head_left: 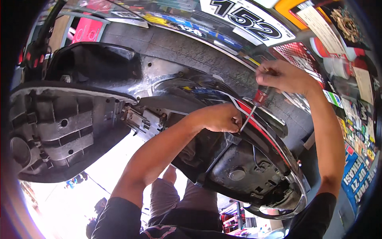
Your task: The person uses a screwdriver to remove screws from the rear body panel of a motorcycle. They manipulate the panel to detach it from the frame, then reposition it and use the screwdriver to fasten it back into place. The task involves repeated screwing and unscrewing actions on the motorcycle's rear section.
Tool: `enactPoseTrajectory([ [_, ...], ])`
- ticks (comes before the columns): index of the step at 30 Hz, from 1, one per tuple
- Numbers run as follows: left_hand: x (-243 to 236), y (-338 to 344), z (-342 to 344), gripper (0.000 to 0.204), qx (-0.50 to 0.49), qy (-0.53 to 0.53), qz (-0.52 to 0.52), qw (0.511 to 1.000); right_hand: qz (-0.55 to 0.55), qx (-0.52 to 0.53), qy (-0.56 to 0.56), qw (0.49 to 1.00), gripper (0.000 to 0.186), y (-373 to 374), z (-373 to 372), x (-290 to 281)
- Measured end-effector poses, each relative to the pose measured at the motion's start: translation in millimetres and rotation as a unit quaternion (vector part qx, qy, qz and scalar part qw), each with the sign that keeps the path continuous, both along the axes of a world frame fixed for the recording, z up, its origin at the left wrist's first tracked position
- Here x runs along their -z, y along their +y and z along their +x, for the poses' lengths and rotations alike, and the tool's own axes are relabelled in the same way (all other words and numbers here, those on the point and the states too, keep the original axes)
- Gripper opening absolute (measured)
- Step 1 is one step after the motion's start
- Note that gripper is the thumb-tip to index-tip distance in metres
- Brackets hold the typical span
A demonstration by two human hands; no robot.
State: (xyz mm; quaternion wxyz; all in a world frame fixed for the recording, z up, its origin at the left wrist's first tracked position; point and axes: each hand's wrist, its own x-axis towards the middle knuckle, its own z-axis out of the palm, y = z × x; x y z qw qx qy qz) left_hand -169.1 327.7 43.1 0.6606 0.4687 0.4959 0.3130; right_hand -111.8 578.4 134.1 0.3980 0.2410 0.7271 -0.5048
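The workshop around us is cluttered. Nearest, our left hand point(223, 118) is bunched beside the lower shaft of the screwdriver point(260, 96); we cannot tell what it pinches. Our right hand point(284, 75), blurred, curls around the screwdriver's top as it slants over the scooter point(234, 169). We judge the tool light, stiff and best held by its handle, the scooter heavy, its glossy panels slippery. Beyond lies grey floor point(159, 40).
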Motion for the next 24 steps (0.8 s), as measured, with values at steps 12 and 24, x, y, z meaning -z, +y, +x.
enactPoseTrajectory([
  [12, -13.5, -1.1, 3.7, 0.021, -0.011, 0.055, -0.035, 0.998, -0.021, 0.067, 0.103, 0.992, 0.026, 3.3, 33.2, 8.1],
  [24, -31.0, -26.1, 46.1, 0.052, -0.155, 0.326, 0.162, 0.918, 0.037, -0.009, 0.279, 0.960, 0.046, 23.4, 62.0, 36.2],
])
